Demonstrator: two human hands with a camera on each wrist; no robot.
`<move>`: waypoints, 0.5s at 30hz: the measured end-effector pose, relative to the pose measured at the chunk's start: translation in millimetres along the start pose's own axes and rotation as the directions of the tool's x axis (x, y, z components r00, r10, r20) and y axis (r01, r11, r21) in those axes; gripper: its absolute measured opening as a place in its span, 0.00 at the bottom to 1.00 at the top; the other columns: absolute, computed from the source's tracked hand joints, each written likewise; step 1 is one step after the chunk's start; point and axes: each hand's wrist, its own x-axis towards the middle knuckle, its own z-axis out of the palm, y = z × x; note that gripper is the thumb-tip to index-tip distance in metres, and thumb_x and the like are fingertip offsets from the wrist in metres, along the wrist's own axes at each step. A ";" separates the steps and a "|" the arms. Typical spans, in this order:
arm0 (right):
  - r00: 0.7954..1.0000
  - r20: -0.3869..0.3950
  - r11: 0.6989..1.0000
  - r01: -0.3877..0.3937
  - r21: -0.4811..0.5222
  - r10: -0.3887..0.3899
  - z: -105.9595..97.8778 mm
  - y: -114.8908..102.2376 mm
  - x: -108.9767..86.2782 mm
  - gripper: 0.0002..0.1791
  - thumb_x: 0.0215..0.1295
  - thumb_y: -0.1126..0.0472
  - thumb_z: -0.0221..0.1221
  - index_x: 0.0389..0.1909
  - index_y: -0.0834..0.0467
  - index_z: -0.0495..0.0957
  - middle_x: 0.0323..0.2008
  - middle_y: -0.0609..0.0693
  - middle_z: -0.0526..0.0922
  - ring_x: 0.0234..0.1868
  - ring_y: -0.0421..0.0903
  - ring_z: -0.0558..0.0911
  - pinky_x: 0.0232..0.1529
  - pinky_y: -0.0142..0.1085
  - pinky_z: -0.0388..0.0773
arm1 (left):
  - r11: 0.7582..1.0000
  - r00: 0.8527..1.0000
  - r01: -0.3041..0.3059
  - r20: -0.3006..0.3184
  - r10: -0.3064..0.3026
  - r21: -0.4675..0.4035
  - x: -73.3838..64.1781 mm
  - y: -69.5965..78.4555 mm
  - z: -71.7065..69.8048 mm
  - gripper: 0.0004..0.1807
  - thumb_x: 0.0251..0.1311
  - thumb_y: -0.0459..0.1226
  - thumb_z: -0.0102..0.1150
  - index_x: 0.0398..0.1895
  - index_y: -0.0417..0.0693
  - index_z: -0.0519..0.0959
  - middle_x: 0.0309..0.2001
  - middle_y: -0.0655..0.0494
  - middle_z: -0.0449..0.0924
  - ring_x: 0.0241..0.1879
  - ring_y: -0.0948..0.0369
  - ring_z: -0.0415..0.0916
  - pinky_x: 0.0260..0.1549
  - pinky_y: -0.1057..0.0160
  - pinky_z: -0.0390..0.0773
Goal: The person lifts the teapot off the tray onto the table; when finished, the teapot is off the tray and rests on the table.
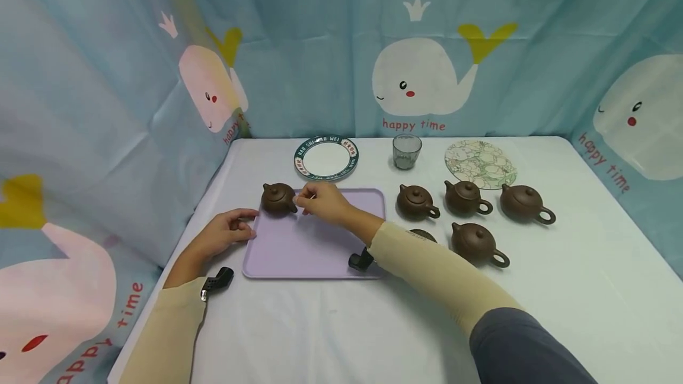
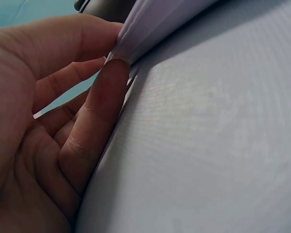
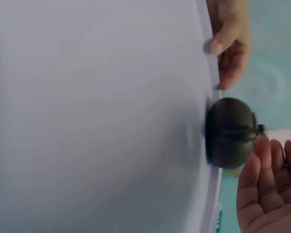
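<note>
A dark brown teapot (image 1: pixel 278 199) stands at the far left corner of the lilac tray (image 1: pixel 309 253), lid on, its handle toward the right. Close to that handle is my right hand (image 1: pixel 326 201), fingers loosely bent. In the right wrist view its fingertips (image 3: pixel 263 148) come right up to the teapot (image 3: pixel 233 133), with nothing gripped; whether they touch it I cannot tell. My left hand (image 1: pixel 224 233) rests at the tray's left side. Its thumb and fingertips touch the rim from outside, as the left wrist view shows with the left hand (image 2: pixel 63 97) against the tray edge (image 2: pixel 136 34).
Several brown teapots (image 1: pixel 465 197) stand right of the tray, one partly hidden by my right sleeve (image 1: pixel 432 259). Behind are a green-rimmed plate (image 1: pixel 300 162), a clear glass (image 1: pixel 407 152) and a round patterned mat (image 1: pixel 480 163). A blue whale curtain (image 1: pixel 320 76) hangs behind and at the sides.
</note>
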 end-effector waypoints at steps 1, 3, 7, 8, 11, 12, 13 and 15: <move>1.000 -0.016 1.000 -0.003 -0.016 0.003 2.2 0.4 4.2 0.11 0.66 0.52 0.61 0.29 0.55 0.78 0.32 0.52 0.84 0.31 0.42 0.83 0.32 0.34 0.76 | 1.000 1.000 0.002 -0.001 -0.002 -0.001 0.2 0.2 -0.6 0.30 0.55 0.33 0.68 0.62 0.36 0.72 0.35 0.47 0.78 0.34 0.60 0.74 0.30 0.68 0.74; 0.999 -0.049 0.998 -0.020 -0.056 0.017 6.5 2.4 12.4 0.11 0.65 0.50 0.61 0.29 0.53 0.78 0.31 0.48 0.83 0.32 0.41 0.81 0.31 0.33 0.75 | 1.000 1.000 0.003 0.001 -0.003 -0.002 0.2 0.9 -1.4 0.30 0.56 0.34 0.68 0.62 0.36 0.71 0.35 0.47 0.79 0.34 0.60 0.74 0.31 0.67 0.74; 0.993 -0.104 0.989 -0.075 -0.126 0.062 15.9 7.1 22.6 0.13 0.62 0.46 0.63 0.30 0.51 0.79 0.29 0.42 0.81 0.31 0.40 0.77 0.31 0.32 0.72 | 1.000 1.000 0.007 0.007 -0.007 -0.001 0.1 1.0 -2.0 0.30 0.56 0.34 0.68 0.63 0.36 0.71 0.35 0.47 0.79 0.34 0.60 0.74 0.30 0.67 0.74; 0.991 -0.115 0.986 -0.091 -0.137 0.075 18.7 8.6 24.2 0.14 0.61 0.45 0.64 0.30 0.51 0.78 0.28 0.42 0.81 0.31 0.39 0.77 0.31 0.32 0.72 | 1.000 1.000 0.010 0.008 -0.010 -0.005 -0.2 1.2 -1.5 0.30 0.56 0.34 0.68 0.62 0.36 0.71 0.35 0.47 0.79 0.34 0.60 0.74 0.30 0.67 0.74; 0.986 -0.127 0.977 -0.133 -0.165 0.113 26.9 10.7 26.8 0.17 0.58 0.42 0.66 0.30 0.52 0.78 0.26 0.42 0.80 0.28 0.40 0.77 0.29 0.33 0.72 | 1.000 1.000 0.014 0.013 -0.013 -0.014 -1.0 1.8 -1.1 0.30 0.56 0.34 0.68 0.63 0.37 0.71 0.35 0.46 0.78 0.33 0.59 0.74 0.29 0.66 0.74; 0.984 -0.131 0.974 -0.146 -0.175 0.124 29.4 10.8 27.3 0.17 0.57 0.42 0.66 0.30 0.52 0.78 0.25 0.43 0.80 0.28 0.40 0.76 0.29 0.33 0.71 | 1.000 1.000 0.010 0.016 -0.010 -0.018 -1.3 1.8 -1.2 0.31 0.56 0.34 0.68 0.63 0.36 0.71 0.35 0.46 0.78 0.33 0.59 0.74 0.30 0.66 0.74; 0.983 -0.134 0.970 -0.153 -0.191 0.129 31.9 10.9 27.6 0.18 0.56 0.41 0.66 0.29 0.52 0.78 0.25 0.43 0.79 0.27 0.40 0.76 0.28 0.33 0.71 | 1.000 1.000 0.012 0.015 -0.011 -0.022 -1.7 1.6 -1.2 0.31 0.55 0.34 0.68 0.63 0.36 0.71 0.34 0.46 0.79 0.33 0.59 0.74 0.29 0.66 0.74; 0.982 -0.130 0.960 -0.165 -0.227 0.138 36.1 10.2 27.8 0.18 0.56 0.41 0.66 0.27 0.52 0.77 0.23 0.43 0.79 0.26 0.40 0.75 0.28 0.33 0.71 | 1.000 1.000 0.016 0.013 -0.016 -0.026 -2.1 0.9 -1.1 0.31 0.55 0.34 0.68 0.63 0.36 0.71 0.34 0.47 0.79 0.32 0.60 0.74 0.29 0.66 0.73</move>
